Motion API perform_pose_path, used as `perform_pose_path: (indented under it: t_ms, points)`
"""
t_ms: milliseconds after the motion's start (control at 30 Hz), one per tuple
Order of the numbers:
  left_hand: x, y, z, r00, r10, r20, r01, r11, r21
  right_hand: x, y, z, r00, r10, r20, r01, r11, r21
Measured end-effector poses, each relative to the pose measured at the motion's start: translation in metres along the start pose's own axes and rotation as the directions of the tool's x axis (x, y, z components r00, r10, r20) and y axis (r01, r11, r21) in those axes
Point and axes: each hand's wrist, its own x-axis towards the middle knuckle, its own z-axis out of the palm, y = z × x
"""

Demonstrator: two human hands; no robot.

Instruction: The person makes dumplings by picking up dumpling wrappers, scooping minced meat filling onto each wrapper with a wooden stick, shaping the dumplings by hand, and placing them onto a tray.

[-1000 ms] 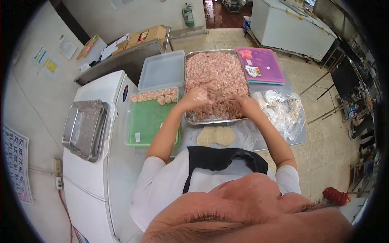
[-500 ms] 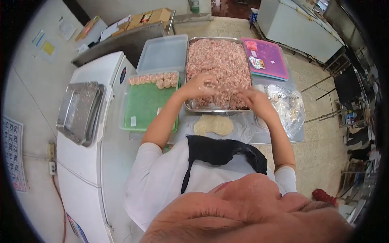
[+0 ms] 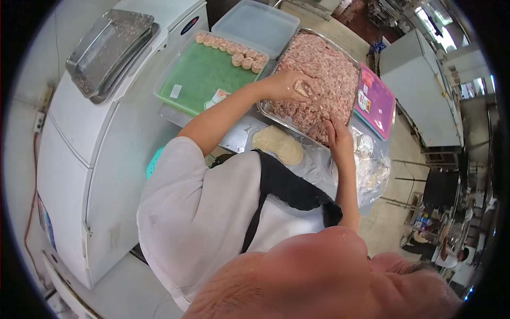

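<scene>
My left hand [image 3: 284, 86] is above the left part of a deep metal tray [image 3: 273, 112] heaped with raw ground meat [image 3: 324, 64]. Its fingers curl round a small dumpling [image 3: 303, 87], pale wrapper with meat inside. My right hand [image 3: 340, 139] is at the tray's near right edge, its fingertips bunched together in the meat. Nearer my body, a flat stack of round dough wrappers [image 3: 279, 144] lies on plastic on the table. Left of the tray, a green-bottomed plastic container [image 3: 207, 74] holds rows of shaped dumplings [image 3: 231, 49] along its far side.
A clear lid [image 3: 255, 24] lies behind the green container. Purple lids [image 3: 380, 101] and a plastic bag with pale contents [image 3: 370, 165] are on the right. A white freezer [image 3: 127, 138] with stacked metal pans [image 3: 109, 53] stands left. Another person [image 3: 454, 258] is far right.
The view has turned, so the table looks tilted. My hands have moved apart: the left holds the dumpling over the meat, and the right has gone down into the meat by the tray edge.
</scene>
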Motion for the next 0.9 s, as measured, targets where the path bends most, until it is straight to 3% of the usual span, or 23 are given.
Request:
perform_pose_path:
  t_ms: [133, 267, 333, 433, 533, 633, 733, 900]
  points:
    - [-0.017, -0.023, -0.032, 0.981, -0.173, -0.084, 0.180, 0.980, 0.088, -0.005, 0.033, 0.039, 0.980, 0.181, -0.076, -0.189, 0.976, -0.106]
    - [-0.056, -0.060, -0.090, 0.926, -0.157, -0.343, 0.196, 0.977, 0.083, -0.019, 0.058, 0.076, 0.965, 0.179, -0.193, -0.205, 0.971, -0.125]
    - [-0.080, -0.082, -0.115, 0.853, -0.255, -0.455, 0.314, 0.948, 0.059, -0.026, 0.073, 0.083, 0.957, 0.194, -0.216, -0.224, 0.967, -0.123]
    - [-0.112, -0.101, -0.122, 0.751, -0.310, -0.583, 0.518, 0.825, 0.228, -0.024, 0.069, 0.077, 0.943, 0.261, -0.204, -0.268, 0.964, -0.004]
    - [-0.143, -0.138, -0.113, 0.687, -0.294, -0.665, 0.620, 0.714, 0.325, -0.021, 0.064, 0.075, 0.933, 0.258, -0.252, -0.259, 0.965, 0.030]
    - [-0.144, -0.148, -0.102, 0.631, -0.365, -0.685, 0.598, 0.791, 0.128, -0.022, 0.066, 0.077, 0.932, 0.275, -0.234, -0.273, 0.961, 0.044]
    - [-0.121, -0.156, -0.104, 0.609, -0.349, -0.712, 0.667, 0.712, 0.221, -0.020, 0.063, 0.074, 0.934, 0.278, -0.225, -0.278, 0.960, 0.036]
    - [-0.080, -0.184, -0.087, 0.652, -0.436, -0.620, 0.707, 0.647, 0.287, -0.023, 0.067, 0.076, 0.933, 0.279, -0.229, -0.281, 0.959, 0.021]
